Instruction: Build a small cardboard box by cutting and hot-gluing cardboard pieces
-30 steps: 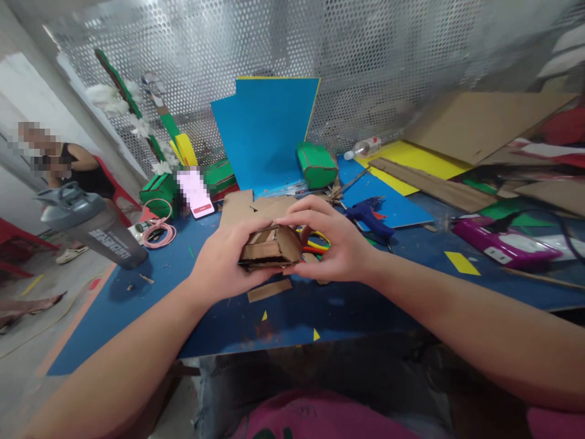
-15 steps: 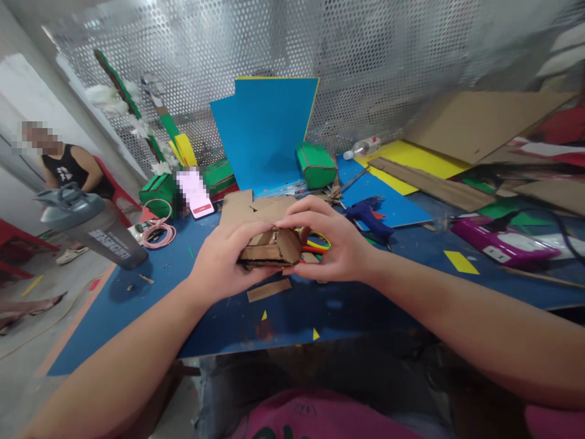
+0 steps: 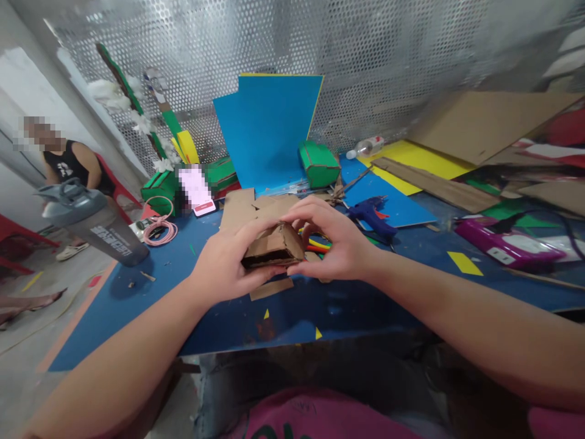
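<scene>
Between my two hands, above the blue tabletop, is a small brown cardboard box [image 3: 273,246]. A dark gap shows along its near side. My left hand [image 3: 223,259] grips its left end, thumb below and fingers over the top. On the other end, my right hand [image 3: 336,241] pinches the box with curved fingers and thumb. Behind the right fingers, red and yellow handles [image 3: 317,244] are partly hidden. A cardboard strip [image 3: 271,289] lies under the box, and flat cardboard pieces [image 3: 237,207] lie just beyond it.
A blue glue gun [image 3: 372,216] and a purple device [image 3: 507,241] lie to the right. A grey shaker bottle [image 3: 98,225], a phone [image 3: 198,192] and a pink cable [image 3: 159,231] are on the left. Behind stand blue boards [image 3: 274,131] and a green box [image 3: 319,164]. A person [image 3: 75,161] sits far left.
The cardboard box has tilted in my hands, so the dark gap along its near side shows wider. Both hands keep their hold in nearly the same place.
</scene>
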Tool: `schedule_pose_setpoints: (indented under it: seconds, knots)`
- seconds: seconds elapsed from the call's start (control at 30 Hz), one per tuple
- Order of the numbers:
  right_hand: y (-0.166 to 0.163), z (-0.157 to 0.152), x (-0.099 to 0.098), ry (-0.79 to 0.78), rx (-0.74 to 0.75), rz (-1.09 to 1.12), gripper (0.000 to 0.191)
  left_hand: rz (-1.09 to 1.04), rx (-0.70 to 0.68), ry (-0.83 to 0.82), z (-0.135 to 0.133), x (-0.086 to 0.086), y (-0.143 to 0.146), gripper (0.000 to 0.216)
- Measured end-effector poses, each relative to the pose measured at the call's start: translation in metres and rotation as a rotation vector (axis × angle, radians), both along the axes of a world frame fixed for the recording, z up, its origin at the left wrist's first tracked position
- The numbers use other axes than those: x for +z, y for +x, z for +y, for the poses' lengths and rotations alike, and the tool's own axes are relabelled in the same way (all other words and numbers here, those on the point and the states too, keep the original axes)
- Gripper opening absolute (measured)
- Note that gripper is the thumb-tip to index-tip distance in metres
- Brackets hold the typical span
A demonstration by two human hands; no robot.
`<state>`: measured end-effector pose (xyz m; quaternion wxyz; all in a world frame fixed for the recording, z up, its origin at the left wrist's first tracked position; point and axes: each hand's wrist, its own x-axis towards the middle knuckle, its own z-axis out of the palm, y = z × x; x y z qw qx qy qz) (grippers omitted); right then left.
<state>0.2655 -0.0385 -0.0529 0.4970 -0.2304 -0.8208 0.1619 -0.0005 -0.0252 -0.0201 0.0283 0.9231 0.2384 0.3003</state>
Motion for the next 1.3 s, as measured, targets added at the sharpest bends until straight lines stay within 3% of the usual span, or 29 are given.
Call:
schedule_pose_setpoints:
  seconds: [0.4,0.73,0.9,1.2,1.3]
  knots:
    - [0.0,-0.002,-0.001,-0.1,0.021,0.029,0.068,-0.012,-0.003,-0.136,-0.001,0.0,-0.002,0.067]
    - [-0.002,-0.003,0.002,0.013,0.0,-0.015,0.06,-0.021,-0.022,0.045,0.001,-0.001,0.0,0.059]
    - [0.001,-0.002,0.002,0.07,-0.01,-0.057,0.057,0.024,-0.004,0.056,-0.003,0.003,0.002,0.055]
    - [0.003,0.0,-0.001,0.24,0.083,-0.187,0.048,0.154,0.045,-0.288,0.003,0.03,-0.018,0.049]
    - [0.002,-0.005,-0.002,0.312,0.077,-0.266,0.043,0.211,-0.031,-0.446,0.008,0.03,-0.02,0.05]
